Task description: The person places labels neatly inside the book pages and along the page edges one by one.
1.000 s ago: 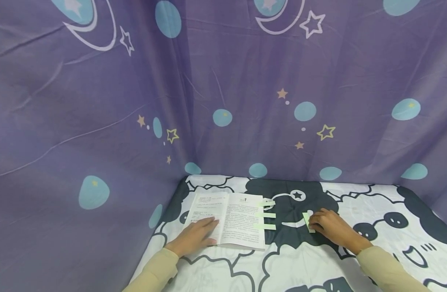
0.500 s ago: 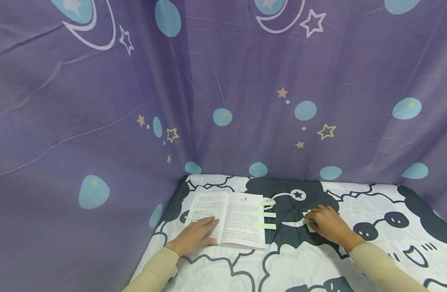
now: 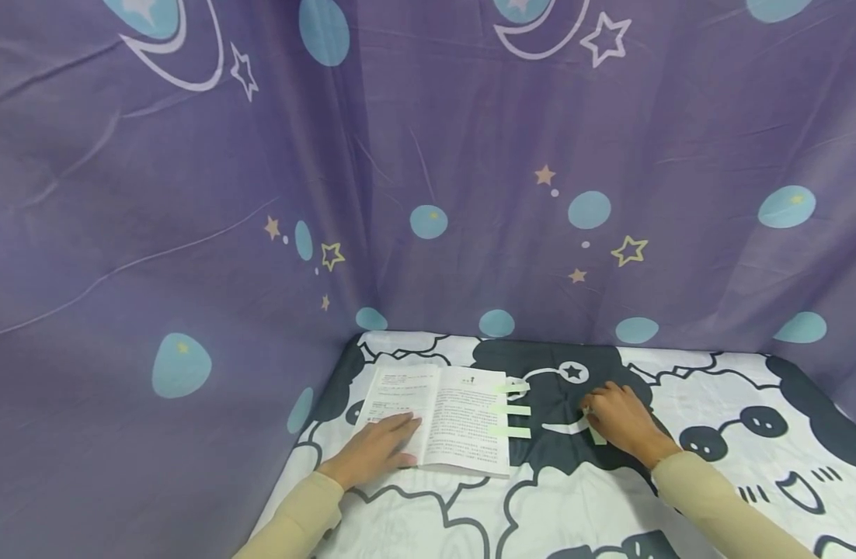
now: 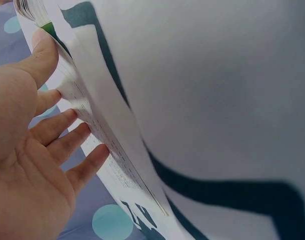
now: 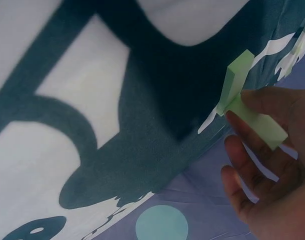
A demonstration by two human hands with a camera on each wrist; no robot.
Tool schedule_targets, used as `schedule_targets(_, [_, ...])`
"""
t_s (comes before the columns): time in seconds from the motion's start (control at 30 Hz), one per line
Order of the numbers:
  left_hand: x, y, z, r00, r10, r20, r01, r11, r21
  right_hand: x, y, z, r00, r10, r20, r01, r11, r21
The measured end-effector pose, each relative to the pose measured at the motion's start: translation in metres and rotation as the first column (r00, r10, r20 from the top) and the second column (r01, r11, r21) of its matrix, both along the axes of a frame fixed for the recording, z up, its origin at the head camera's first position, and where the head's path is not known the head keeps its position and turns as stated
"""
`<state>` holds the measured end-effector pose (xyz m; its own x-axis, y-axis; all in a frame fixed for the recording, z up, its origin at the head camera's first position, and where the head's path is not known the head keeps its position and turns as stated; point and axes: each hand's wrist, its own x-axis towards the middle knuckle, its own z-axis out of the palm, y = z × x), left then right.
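An open book (image 3: pixel 463 435) lies on the patterned cloth, printed pages up. My left hand (image 3: pixel 375 450) rests on its left page, fingers extended; the left wrist view shows the fingertips against the paper and the thumb (image 4: pixel 45 47) at the book's lower edge. Pale green sticky notes (image 3: pixel 517 411) stick out from the right page's outer edge. Right of the book, my right hand (image 3: pixel 624 423) pinches a pale green sticky note (image 5: pixel 265 127) between thumb and index finger. A narrow green sticky note pad (image 5: pixel 235 80) adjoins that note, on the dark part of the cloth.
The black-and-white cartoon cloth (image 3: pixel 414 512) covers the whole surface. A purple curtain (image 3: pixel 470 272) with stars and blue ovals rises behind it and along the left side.
My right hand has shifted slightly left and up, lifting a note from the pad between thumb and finger. My left hand stays on the book.
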<state>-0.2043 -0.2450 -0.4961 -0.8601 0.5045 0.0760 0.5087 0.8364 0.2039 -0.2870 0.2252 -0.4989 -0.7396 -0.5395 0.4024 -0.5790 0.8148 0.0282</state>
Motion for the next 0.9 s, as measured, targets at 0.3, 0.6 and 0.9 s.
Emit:
schedule_targets(0.3, [0.0027,0.0025,0.0025,1.0,0.004,0.016,-0.004,1.0,0.019,-0.0025,-0.0021,-0.0016,0.999,-0.017,-0.038,0.018,0.999,0.028])
schedule_targets(0.6, [0.0035,0.0036,0.0047,1.0,0.0,0.013,0.0,1.0,0.026,-0.005,-0.0033,-0.0001,0.996,0.006,-0.084,0.0,0.997,0.071])
schedule_targets(0.9, [0.004,0.0028,0.0047,1.0,0.008,0.024,-0.008,0.999,0.032,-0.0089,-0.0035,0.0044,0.999,0.004,-0.039,-0.002,0.999,0.046])
